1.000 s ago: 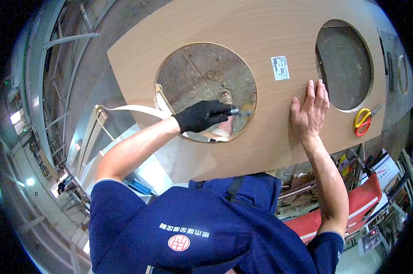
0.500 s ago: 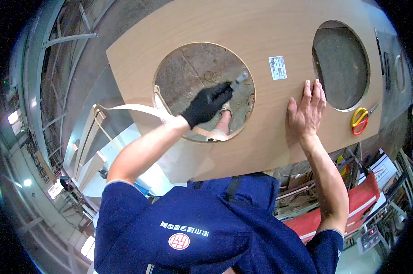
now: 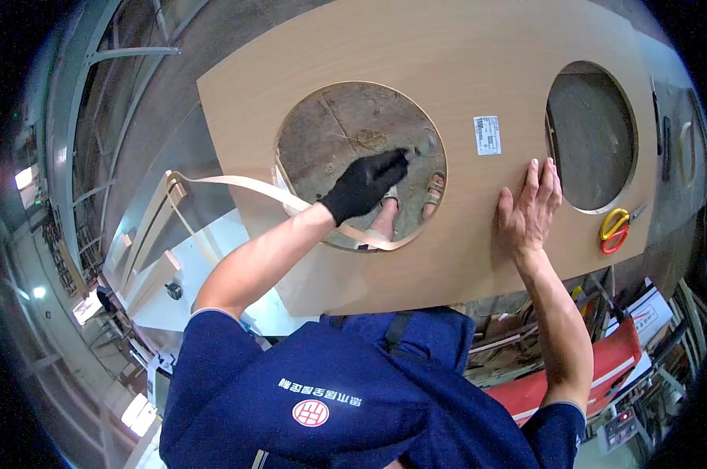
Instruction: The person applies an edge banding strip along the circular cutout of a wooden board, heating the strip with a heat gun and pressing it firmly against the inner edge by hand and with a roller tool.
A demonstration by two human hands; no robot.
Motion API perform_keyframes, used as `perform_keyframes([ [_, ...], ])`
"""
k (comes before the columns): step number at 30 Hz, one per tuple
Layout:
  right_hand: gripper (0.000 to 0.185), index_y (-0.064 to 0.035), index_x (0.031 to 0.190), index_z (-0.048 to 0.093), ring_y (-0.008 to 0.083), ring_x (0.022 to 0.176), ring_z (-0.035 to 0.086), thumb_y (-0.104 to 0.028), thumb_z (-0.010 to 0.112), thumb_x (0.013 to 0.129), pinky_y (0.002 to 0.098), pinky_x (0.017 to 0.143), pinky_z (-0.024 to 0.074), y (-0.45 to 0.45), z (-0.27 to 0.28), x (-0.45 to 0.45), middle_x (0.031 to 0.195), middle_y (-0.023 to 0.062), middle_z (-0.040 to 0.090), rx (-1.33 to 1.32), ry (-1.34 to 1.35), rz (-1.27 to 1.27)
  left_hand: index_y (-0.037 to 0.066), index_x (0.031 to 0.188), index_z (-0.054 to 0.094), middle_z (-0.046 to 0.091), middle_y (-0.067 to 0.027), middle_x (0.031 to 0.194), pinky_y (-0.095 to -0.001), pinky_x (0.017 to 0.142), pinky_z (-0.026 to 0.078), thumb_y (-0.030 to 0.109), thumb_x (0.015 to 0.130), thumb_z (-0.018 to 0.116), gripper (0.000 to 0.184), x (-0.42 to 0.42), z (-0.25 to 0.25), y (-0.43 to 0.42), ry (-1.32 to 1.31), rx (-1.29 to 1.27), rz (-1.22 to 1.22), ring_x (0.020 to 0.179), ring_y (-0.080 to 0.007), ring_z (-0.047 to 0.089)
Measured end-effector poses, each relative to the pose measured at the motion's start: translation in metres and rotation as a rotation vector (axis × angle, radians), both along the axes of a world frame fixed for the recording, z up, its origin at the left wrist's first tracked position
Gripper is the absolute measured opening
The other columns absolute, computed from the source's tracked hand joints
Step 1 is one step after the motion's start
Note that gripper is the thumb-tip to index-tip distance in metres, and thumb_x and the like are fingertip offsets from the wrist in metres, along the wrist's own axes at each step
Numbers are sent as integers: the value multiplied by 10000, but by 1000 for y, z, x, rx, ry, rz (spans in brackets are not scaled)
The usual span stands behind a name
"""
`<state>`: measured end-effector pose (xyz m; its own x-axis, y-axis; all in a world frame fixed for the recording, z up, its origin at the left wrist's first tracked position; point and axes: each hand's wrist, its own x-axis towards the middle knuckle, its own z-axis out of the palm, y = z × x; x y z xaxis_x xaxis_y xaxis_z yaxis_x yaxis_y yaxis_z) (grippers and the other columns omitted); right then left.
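My left hand [image 3: 367,184], in a black glove, is closed around a small grey tool with a rounded head [image 3: 425,143], blurred by motion; its exact kind I cannot make out. The hand is over the large round hole of a wood-grain panel [image 3: 322,273], near the hole's right edge. A pale edging strip [image 3: 248,184] runs from the left, under my left forearm, and along the hole's lower inner edge. Bare and flat, my right hand [image 3: 530,207] presses on the panel with fingers apart, beside the smaller oval hole.
Scissors with yellow and red handles [image 3: 615,231] lie at the panel's right end. A printed label [image 3: 487,135] is stuck between the holes. Curved wooden pieces [image 3: 146,227] stand at left. My sandalled foot [image 3: 433,195] shows through the large hole, and a red object [image 3: 604,363] is at lower right.
The view has shifted, so the panel appears slightly lower. My left hand stays over the large hole with the tool, which is more blurred now. My right hand keeps its place on the panel.
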<state>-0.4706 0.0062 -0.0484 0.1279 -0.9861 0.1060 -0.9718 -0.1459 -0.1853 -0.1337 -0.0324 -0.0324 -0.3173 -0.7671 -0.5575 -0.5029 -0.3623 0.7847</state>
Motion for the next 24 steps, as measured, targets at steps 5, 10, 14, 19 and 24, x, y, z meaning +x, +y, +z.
perform_keyframes([
  [5, 796, -16, 1540, 342, 444, 1486, 267, -321, 663, 879, 550, 1216, 237, 0, 0, -2, 1585, 269, 300, 8, 2, 17, 43, 1368, 637, 717, -209, 1232, -421, 1006, 522, 296, 1038, 602, 418, -7, -12, 34, 17, -202, -96, 1186, -318, 686],
  [10, 793, -18, 1544, 340, 452, 1473, 289, -305, 660, 878, 548, 1217, 255, -1, 0, 0, 1586, 277, 310, 4, 18, 11, -1, 1331, 642, 715, -221, 1213, -402, 965, 541, 290, 1033, 605, 418, 1, -28, 1, 52, -149, 94, 1137, -289, 706],
  [14, 776, -25, 1549, 339, 438, 1472, 315, -306, 653, 897, 543, 1218, 268, 4, -5, -4, 1600, 264, 314, -30, 31, 24, 147, 1331, 680, 705, -218, 1201, -441, 947, 541, 297, 1044, 572, 341, 21, 23, 25, -122, -50, -475, 1113, -351, 687],
  [19, 706, -2, 1570, 330, 430, 1506, 268, -335, 568, 994, 538, 1233, 226, 5, -7, -6, 1624, 261, 295, -38, 24, 24, 47, 1338, 648, 702, -195, 1251, -426, 991, 533, 280, 1051, 593, 374, 81, 93, 64, -157, -364, 222, 1161, -330, 684],
  [24, 684, -10, 1566, 338, 426, 1508, 282, -328, 572, 1008, 533, 1233, 238, 5, -8, -4, 1625, 268, 297, -58, 6, 24, 40, 1475, 525, 666, -24, 1166, -278, 824, 526, 136, 1048, 574, 440, 187, 98, 182, -406, -582, 795, 915, -105, 589],
])
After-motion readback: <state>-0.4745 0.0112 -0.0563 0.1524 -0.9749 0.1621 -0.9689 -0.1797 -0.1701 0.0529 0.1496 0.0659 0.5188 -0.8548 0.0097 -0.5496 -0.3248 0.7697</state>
